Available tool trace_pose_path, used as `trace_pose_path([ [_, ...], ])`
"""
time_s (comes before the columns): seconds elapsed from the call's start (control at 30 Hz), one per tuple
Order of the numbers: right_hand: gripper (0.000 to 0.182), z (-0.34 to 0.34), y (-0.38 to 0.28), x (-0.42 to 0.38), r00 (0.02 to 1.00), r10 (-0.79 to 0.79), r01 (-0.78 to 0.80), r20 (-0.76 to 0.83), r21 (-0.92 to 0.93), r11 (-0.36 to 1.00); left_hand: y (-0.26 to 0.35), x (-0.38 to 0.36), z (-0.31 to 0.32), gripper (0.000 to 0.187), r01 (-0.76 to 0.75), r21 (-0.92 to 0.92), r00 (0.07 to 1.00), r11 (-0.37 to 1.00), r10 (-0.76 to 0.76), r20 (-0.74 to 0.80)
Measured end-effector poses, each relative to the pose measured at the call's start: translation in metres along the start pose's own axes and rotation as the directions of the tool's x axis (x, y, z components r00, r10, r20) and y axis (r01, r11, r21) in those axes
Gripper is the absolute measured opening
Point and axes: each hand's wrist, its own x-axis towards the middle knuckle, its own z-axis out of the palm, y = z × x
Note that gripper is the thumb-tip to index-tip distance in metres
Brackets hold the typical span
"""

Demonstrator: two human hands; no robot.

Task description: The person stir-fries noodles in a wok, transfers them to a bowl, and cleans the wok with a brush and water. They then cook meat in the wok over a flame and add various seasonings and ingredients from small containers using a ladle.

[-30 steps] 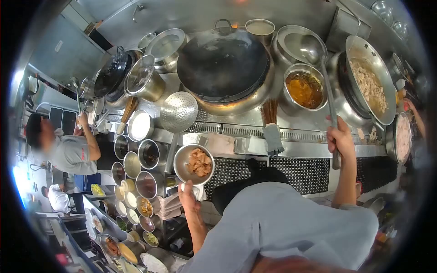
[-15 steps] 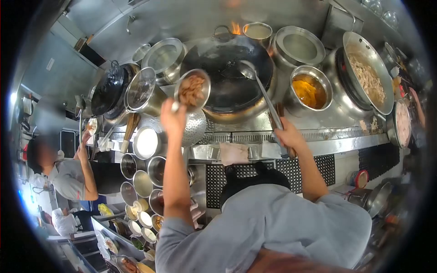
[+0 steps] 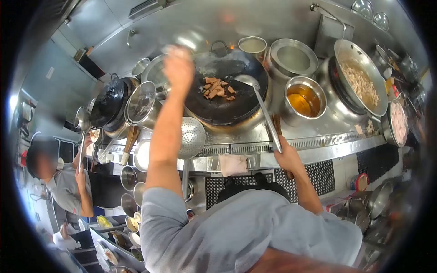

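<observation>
My right hand (image 3: 288,155) is closed around the long handle of a ladle (image 3: 263,107); its bowl rests inside a large dark wok (image 3: 214,109). Brown pieces of meat (image 3: 217,88) lie in the wok, left of the ladle's bowl. Raised beyond the wok's left side, my left hand (image 3: 179,68) is smeared by motion, so its fingers and anything in them cannot be made out. A perforated skimmer (image 3: 192,136) lies beside my left forearm. Close by my right hand is a brush with a wooden handle (image 3: 276,123), partly hidden.
Right of the wok stands a pot of orange liquid (image 3: 304,101). A large tilted pan (image 3: 340,54) holding pale pieces is farther right. Metal bowls (image 3: 129,178) line the left. Another person (image 3: 68,184) holds a ladle at far left. A folded cloth (image 3: 233,164) lies on the front edge.
The meat has gone from the metal bowl in my left hand into the wok. My left hand has swung up and away; that bowl is no longer clearly visible. My right hand still grips the ladle.
</observation>
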Motion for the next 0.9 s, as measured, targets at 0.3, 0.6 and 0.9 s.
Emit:
trace_pose_path([
  [0.3, 0.051, -0.010, 0.004, 0.075, 0.981, 0.025, -0.025, 0.192, 0.001, 1.000, 0.013, -0.148, -0.015, 0.030, 0.796, -0.401, 0.597, 0.454, -0.700, 0.392],
  [0.6, 0.040, 0.080, -0.178, 0.273, 0.861, -0.217, 0.021, 0.460, 0.395, 0.918, -0.010, -0.268, -0.197, 0.058, 0.847, -0.297, -0.051, -0.441, -0.623, 0.780],
  [0.9, 0.010, 0.251, -0.240, 0.419, 0.581, -0.007, -0.544, 0.814, 0.395, 0.740, -0.047, -0.336, -0.245, 0.011, 0.812, -0.282, -0.153, -0.511, -0.653, 0.741],
])
